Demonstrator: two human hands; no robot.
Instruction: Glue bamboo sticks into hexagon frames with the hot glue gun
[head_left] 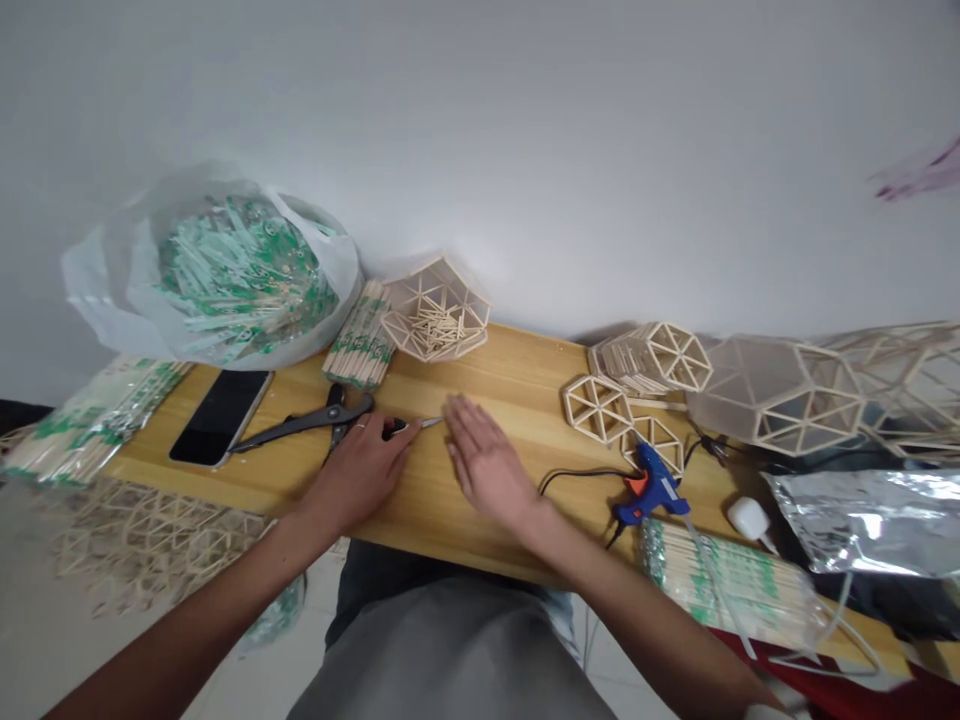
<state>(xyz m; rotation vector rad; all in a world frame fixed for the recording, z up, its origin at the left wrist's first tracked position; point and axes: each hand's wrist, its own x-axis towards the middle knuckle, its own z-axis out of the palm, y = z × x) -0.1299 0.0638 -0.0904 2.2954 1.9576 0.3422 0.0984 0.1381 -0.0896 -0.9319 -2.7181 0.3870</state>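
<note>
My left hand (367,465) lies on the wooden table, its fingers closed over the dark handle of a small knife (431,422) whose pointed metal blade sticks out to the right. Just left of these fingers, and partly under them, is a black long-handled cutter (300,422). My right hand (484,455) rests flat on the tabletop, palm down with fingers stretched out, and nothing shows in it. Its fingertips are close to the blade's tip. Behind the hands stands a geometric stick bowl (436,310) with short wooden sticks inside.
A phone (221,418) and a white bag (322,330) of packaged sticks are at left. On the right lie a blue glue gun (654,485), hexagonal stick frames (598,408), wrapped stick packs (742,575) and a silver pouch (862,520). Cables cross that side.
</note>
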